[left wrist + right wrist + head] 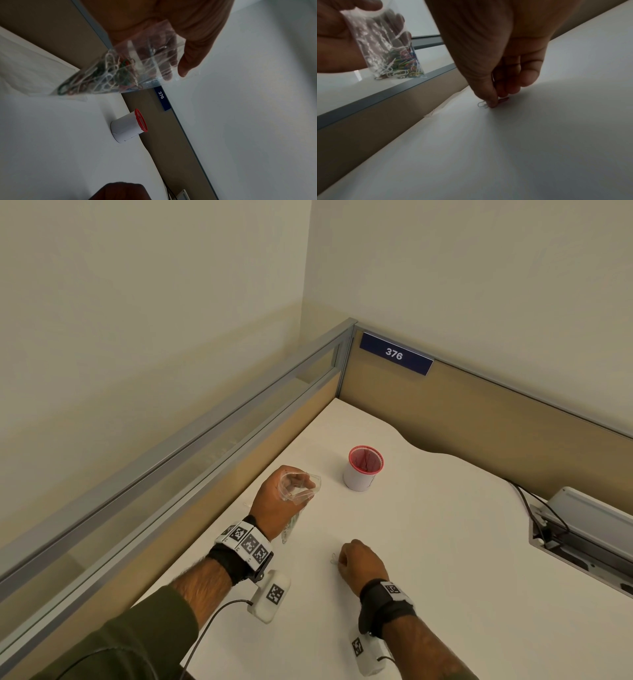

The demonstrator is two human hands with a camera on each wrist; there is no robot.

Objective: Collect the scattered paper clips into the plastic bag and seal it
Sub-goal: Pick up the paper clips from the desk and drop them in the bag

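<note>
Clips (399, 67) of many colours lie heaped in the bottom of the bag (298, 498), which the left hand (279, 503) holds up off the white table (445, 542). That hand's grip is clamped on the bag's upper part: fingers (169, 63) show through the clear plastic on one side, the thumb (190, 60) lies on the other, and the mouth stands open above the grip. The heap of clips hangs below the grip, clear of the table top.

To the right of the bag, beyond the grip, a white cup (359, 474) with a red mesh rim stands upright on the table, apart from both hands. Behind it, on the partition, a blue plate (395, 354) reads 376.

Further right, and nearer the person, the right hand (361, 563) reaches down to the table. Its fingertips (493, 104) are drawn together on the surface, thumb and fingers pinching at two loose clips: a white clip (482, 104) sticks out just left of the grip, and a red clip (504, 100) just right of it. Both look to lie flat on the table under the fingertips; whether either is lifted I cannot tell.

At the far right a grey cable box (582, 529) sits open in the table.
</note>
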